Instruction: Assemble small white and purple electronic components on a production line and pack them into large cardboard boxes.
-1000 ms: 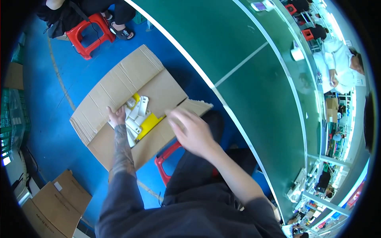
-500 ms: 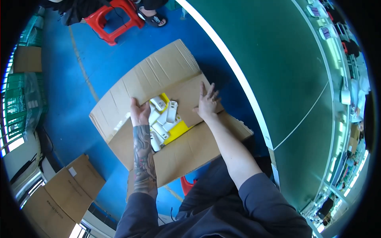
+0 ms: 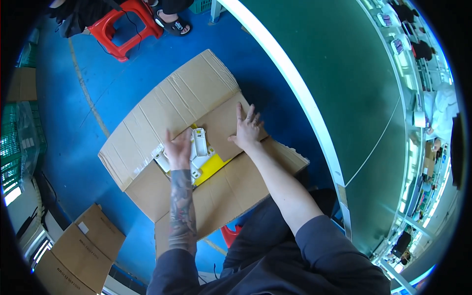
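A large cardboard box [image 3: 231,183] stands below me with its long flaps folded outward. White plastic housings [image 3: 199,142] lie loose inside it, over a bright yellow sheet or surface [image 3: 212,169]. My left hand [image 3: 178,150] is open above the box's opening, near the left inner flap [image 3: 147,191], and hides some of the housings. It is slightly blurred, with nothing visible in it. Spread fingers of my right hand [image 3: 248,129] rest on the right inner flap [image 3: 221,123], which partly covers the contents.
A long green table [image 3: 319,64] with a white edge runs along the right. Beyond the box are a red stool [image 3: 123,29] and a person's sandalled foot [image 3: 177,25]. Another cardboard box [image 3: 81,246] stands lower left, and green crates [image 3: 12,147] line the left side.
My left hand has moved right and a little nearer, from the box's left side to over the housings. My right hand stays on the right inner flap. The whole view has shifted slightly.
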`<move>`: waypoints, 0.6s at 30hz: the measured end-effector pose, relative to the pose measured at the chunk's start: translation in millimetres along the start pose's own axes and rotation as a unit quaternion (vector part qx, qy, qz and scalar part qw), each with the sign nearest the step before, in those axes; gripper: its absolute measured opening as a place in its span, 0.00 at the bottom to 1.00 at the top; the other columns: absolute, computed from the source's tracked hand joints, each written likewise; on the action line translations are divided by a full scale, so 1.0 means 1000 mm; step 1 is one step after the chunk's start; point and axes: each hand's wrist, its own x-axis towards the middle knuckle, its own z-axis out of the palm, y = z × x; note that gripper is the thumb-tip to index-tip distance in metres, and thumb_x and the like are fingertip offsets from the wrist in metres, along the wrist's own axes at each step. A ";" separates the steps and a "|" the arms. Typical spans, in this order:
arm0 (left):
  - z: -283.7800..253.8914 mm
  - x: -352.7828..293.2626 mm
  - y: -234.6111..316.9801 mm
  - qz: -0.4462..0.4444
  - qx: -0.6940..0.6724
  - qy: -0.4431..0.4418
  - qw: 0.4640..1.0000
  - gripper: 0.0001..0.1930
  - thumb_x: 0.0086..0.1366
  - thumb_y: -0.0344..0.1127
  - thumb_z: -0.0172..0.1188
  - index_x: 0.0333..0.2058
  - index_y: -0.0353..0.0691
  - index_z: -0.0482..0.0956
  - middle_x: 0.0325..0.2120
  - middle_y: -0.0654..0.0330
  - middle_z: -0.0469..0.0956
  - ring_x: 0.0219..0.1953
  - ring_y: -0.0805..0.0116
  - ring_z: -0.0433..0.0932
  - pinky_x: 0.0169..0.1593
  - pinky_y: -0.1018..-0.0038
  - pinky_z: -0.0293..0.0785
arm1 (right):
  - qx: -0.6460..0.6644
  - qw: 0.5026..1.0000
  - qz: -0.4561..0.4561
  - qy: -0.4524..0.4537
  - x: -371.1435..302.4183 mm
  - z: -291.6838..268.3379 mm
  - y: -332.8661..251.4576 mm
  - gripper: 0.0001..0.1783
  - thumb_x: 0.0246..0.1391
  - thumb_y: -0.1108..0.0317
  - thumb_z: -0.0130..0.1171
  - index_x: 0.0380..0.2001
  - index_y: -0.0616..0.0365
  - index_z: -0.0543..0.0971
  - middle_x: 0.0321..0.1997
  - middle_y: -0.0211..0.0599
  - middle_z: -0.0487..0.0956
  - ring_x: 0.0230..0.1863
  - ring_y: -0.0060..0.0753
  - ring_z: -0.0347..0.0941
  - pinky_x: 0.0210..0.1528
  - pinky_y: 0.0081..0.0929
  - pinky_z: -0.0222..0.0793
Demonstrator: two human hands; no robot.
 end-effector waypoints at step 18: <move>0.271 -0.105 -0.143 0.121 0.194 -0.173 0.958 0.24 0.78 0.53 0.43 0.42 0.37 0.79 0.33 0.59 0.80 0.27 0.73 0.75 0.34 0.80 0.74 | 0.045 0.997 -0.056 -0.034 0.025 -0.030 0.018 0.47 0.57 0.49 0.63 0.71 0.60 0.55 0.71 0.68 0.55 0.66 0.69 0.62 0.59 0.64 0.69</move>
